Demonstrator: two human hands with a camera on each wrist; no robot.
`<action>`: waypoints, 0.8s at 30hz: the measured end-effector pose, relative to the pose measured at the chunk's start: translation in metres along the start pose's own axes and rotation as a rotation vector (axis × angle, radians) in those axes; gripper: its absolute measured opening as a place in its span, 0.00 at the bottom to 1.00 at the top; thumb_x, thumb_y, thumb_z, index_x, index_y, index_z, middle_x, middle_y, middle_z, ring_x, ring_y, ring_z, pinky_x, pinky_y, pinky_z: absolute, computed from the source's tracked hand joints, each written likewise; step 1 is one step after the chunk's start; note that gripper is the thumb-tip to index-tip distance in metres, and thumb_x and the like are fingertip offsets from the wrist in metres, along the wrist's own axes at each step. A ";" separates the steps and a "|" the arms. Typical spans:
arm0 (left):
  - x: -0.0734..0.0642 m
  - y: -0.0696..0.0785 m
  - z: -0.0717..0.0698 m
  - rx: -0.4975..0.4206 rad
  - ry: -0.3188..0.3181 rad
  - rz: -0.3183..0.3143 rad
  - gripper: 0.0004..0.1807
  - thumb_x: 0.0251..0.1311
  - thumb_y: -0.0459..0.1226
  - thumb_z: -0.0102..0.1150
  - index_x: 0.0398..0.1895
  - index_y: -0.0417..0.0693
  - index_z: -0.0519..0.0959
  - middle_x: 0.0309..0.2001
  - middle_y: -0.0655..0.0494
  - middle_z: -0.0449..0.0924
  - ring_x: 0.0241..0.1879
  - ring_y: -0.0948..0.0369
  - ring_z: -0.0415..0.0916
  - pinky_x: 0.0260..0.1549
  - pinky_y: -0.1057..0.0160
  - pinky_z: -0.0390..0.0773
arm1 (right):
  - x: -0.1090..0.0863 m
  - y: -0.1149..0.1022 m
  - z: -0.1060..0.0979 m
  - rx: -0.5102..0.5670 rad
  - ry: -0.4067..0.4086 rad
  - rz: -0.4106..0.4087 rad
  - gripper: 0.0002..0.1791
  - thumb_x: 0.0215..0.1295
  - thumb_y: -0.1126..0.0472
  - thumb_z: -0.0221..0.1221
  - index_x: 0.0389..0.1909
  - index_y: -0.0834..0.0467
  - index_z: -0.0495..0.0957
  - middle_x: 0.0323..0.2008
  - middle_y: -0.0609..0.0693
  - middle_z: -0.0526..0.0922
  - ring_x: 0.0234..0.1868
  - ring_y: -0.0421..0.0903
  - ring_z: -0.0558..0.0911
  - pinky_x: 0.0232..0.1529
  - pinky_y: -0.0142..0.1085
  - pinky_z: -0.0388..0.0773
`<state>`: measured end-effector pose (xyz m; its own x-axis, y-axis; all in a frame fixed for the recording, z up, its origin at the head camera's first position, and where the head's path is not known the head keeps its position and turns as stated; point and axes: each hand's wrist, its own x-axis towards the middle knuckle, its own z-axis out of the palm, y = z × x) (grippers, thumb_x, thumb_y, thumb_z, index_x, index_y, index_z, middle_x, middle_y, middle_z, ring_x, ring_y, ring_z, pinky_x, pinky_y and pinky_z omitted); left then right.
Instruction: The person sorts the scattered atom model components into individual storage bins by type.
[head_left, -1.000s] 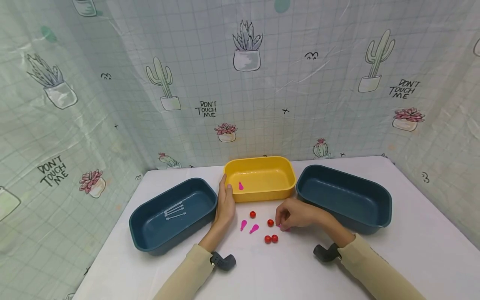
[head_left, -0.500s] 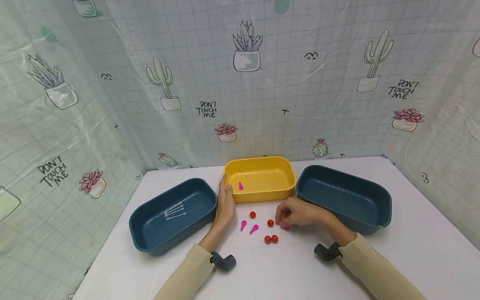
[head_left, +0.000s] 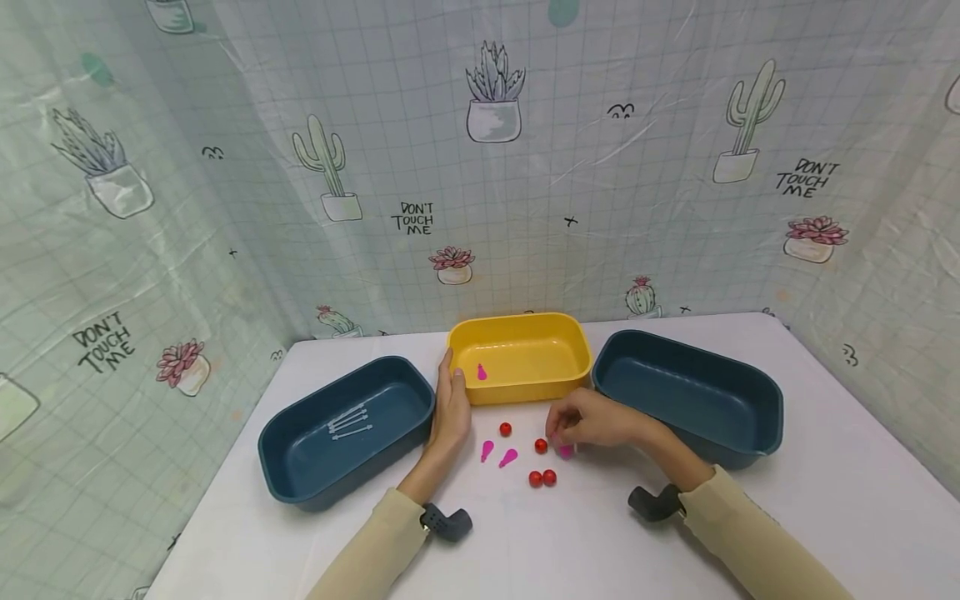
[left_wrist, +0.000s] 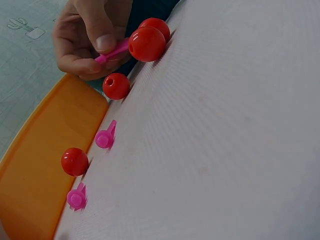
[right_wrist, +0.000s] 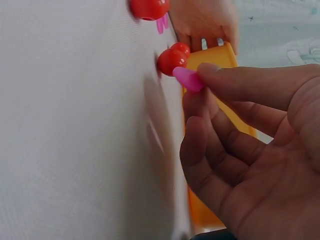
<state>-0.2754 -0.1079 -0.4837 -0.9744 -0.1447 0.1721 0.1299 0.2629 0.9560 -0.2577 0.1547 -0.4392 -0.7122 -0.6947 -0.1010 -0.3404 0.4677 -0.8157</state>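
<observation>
My right hand [head_left: 592,419] pinches a small pink bulb-shaped piece [right_wrist: 189,79] between thumb and index finger, just above the table in front of the yellow bin [head_left: 528,390]. In the left wrist view, that piece lies slanted in the fingertips. With fingers nearly straight, my left hand [head_left: 452,412] rests against the left end of the yellow bin. One pink piece [head_left: 482,372] lies inside that bin. Two more pink pieces [head_left: 508,457] lie on the table between my hands, among several red beads [head_left: 541,446], some showing a hole.
A dark blue bin [head_left: 315,493] on the left holds several pale thin sticks with knobbed ends [head_left: 352,432]. Another dark blue bin [head_left: 697,387] stands to the right, behind my right forearm. A patterned curtain [head_left: 555,183] closes off the back and sides of the white table [head_left: 540,542].
My right hand has shifted slightly left and up, and more of the pink bulb-shaped piece shows at its fingertips. My left hand, the bins and the beads have stayed put.
</observation>
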 end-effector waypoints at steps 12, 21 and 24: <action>0.002 0.000 0.002 -0.003 0.009 -0.015 0.29 0.83 0.47 0.30 0.84 0.60 0.49 0.84 0.57 0.50 0.83 0.53 0.48 0.82 0.45 0.44 | -0.002 -0.007 -0.009 0.031 0.071 -0.082 0.09 0.69 0.65 0.63 0.44 0.67 0.83 0.34 0.54 0.86 0.35 0.51 0.81 0.39 0.29 0.81; 0.002 -0.001 0.001 -0.004 -0.004 -0.016 0.30 0.83 0.48 0.30 0.84 0.60 0.48 0.84 0.58 0.49 0.83 0.53 0.47 0.82 0.45 0.45 | -0.001 -0.019 -0.014 0.102 0.106 -0.059 0.12 0.70 0.63 0.63 0.47 0.68 0.82 0.36 0.55 0.86 0.39 0.66 0.81 0.40 0.34 0.83; 0.002 -0.001 0.001 -0.003 -0.007 -0.012 0.30 0.83 0.48 0.30 0.84 0.59 0.48 0.84 0.58 0.49 0.83 0.54 0.48 0.82 0.46 0.45 | 0.001 -0.025 -0.018 0.101 0.121 -0.048 0.11 0.71 0.63 0.63 0.47 0.67 0.82 0.36 0.55 0.86 0.40 0.65 0.81 0.41 0.34 0.83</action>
<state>-0.2775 -0.1074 -0.4845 -0.9771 -0.1415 0.1590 0.1186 0.2583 0.9588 -0.2607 0.1522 -0.4093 -0.7675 -0.6411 0.0041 -0.3169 0.3738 -0.8717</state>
